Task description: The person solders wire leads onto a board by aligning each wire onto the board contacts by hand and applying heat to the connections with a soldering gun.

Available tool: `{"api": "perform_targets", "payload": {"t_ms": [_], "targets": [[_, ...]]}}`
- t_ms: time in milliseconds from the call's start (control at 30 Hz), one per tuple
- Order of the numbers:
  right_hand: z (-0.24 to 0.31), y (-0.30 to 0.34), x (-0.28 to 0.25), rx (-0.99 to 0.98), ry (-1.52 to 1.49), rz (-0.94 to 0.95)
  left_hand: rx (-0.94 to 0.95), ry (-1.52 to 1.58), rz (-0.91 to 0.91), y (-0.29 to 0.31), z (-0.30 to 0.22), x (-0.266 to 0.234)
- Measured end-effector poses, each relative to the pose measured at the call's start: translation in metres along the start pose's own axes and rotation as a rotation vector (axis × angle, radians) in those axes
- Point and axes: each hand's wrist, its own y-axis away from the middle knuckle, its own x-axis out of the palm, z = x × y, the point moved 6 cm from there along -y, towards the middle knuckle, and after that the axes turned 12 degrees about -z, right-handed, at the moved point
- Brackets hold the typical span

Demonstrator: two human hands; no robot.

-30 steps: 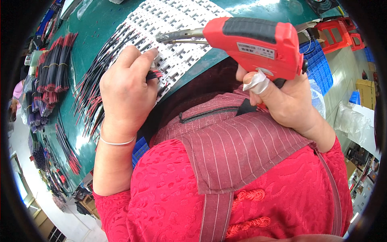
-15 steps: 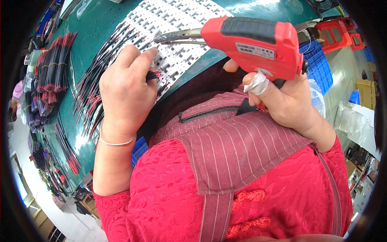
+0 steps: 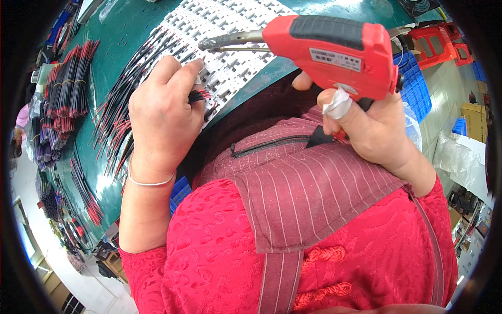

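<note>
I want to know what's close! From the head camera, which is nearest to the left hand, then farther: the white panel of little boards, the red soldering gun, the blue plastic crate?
1. White panel of little boards, under the left hand's fingertips.
2. Red soldering gun, to its right.
3. Blue plastic crate, far right, off the table.

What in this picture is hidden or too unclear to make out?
Head view only:
- The left hand covers where the red and black wires end on the white panel of small boards, so its grip is unseen.
- The red soldering gun hides the right hand palm and trigger.
- The wire bundles at the left rim are bent and too small to count.
</note>
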Motion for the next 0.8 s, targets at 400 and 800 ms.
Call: {"api": "perform_targets", "payload": {"t_ms": [400,800], "targets": [[0.0033,-0.0016,-0.0032,0.061,-0.013,-0.033,0.036,-0.008,-0.037,-0.0008,0.0004,-0.0002],[-0.002,-0.0009,-0.0008,0.049,0.035,0.001,0.03,-0.009,-0.036,-0.0002,0.0003,0.0005]]}}
